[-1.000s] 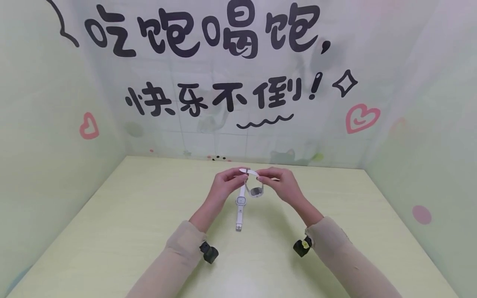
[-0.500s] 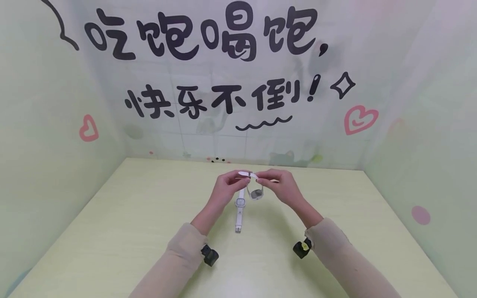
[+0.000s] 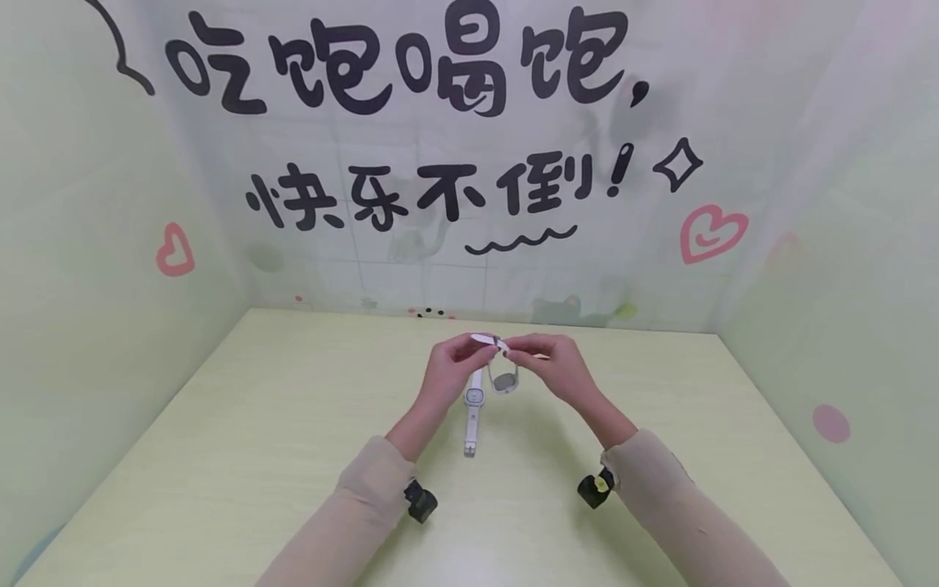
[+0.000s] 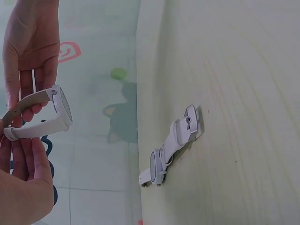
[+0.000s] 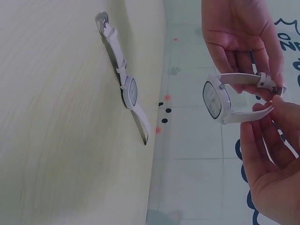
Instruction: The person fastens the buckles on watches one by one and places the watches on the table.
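Both hands hold one white wristwatch (image 3: 505,383) above the table, its strap bent into a loop with the case hanging at the bottom. My left hand (image 3: 456,367) pinches the strap near its metal buckle, and the white strap tip points out to the left there. The right hand (image 3: 552,363) pinches the strap from the other side, fingertips close to the left ones. The round dial of this held watch (image 5: 216,100) shows in the right wrist view. A second white wristwatch (image 3: 473,397) lies stretched out on the table below the hands, buckle end toward me.
The pale yellow-green table (image 3: 293,456) reaches to a printed back wall (image 3: 411,281) with dark lettering. Side walls (image 3: 110,326) enclose it left and right. Dark wrist cameras (image 3: 421,500) hang under both sleeves.
My left hand has shifted slightly right toward the right hand. The dark buckle part has moved right along the strap, with more strap tip showing on its left. The second watch stays put.
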A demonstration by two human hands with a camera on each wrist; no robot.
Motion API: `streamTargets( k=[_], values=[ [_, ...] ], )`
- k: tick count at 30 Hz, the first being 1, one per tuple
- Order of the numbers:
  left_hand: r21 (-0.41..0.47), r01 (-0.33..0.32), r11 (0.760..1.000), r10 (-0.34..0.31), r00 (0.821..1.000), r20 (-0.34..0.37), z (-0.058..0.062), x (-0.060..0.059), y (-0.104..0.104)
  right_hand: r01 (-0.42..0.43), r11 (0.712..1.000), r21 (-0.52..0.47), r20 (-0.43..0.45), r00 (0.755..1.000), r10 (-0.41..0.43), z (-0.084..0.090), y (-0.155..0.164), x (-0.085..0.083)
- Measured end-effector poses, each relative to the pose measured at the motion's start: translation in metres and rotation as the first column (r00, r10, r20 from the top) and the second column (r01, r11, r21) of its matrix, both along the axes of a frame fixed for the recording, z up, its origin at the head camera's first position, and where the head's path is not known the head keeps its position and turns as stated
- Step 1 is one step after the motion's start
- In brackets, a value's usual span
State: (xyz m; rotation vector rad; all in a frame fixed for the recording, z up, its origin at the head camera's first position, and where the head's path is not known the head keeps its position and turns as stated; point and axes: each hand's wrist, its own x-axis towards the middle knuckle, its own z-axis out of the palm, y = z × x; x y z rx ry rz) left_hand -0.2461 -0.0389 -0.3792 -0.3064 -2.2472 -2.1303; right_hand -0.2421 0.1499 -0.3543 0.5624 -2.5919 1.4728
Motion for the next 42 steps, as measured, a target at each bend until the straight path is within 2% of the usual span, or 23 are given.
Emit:
streamTargets(
  k=[6, 14, 19, 31, 42],
  values=[
    [-0.035, -0.035, 0.999, 0.033, 0.998, -0.047, -0.001, -0.003, 0.007, 0.021, 0.999, -0.025, 0.026, 0.999, -0.020, 0.001, 0.004, -0.001],
    [-0.071, -0.091, 0.993, 0.087, 0.995, -0.051, 0.002, -0.002, 0.008, 0.028, 0.999, -0.025, 0.021, 0.999, -0.028, 0.011, 0.005, -0.005],
    [-0.084, -0.089, 0.992, 0.084, 0.995, -0.055, 0.002, -0.002, 0.008, 0.041, 0.999, -0.015, 0.024, 0.999, -0.041, 0.020, 0.005, -0.006],
    [-0.107, -0.092, 0.990, 0.085, 0.994, -0.068, 0.003, -0.004, 0.009, -0.020, 1.000, 0.016, -0.072, 0.997, 0.021, 0.045, -0.002, -0.009],
    [-0.162, -0.096, 0.982, 0.080, 0.992, -0.101, 0.004, -0.007, 0.008, -0.033, 0.999, 0.035, -0.084, 0.996, 0.035, 0.054, -0.008, -0.008]
  ],
)
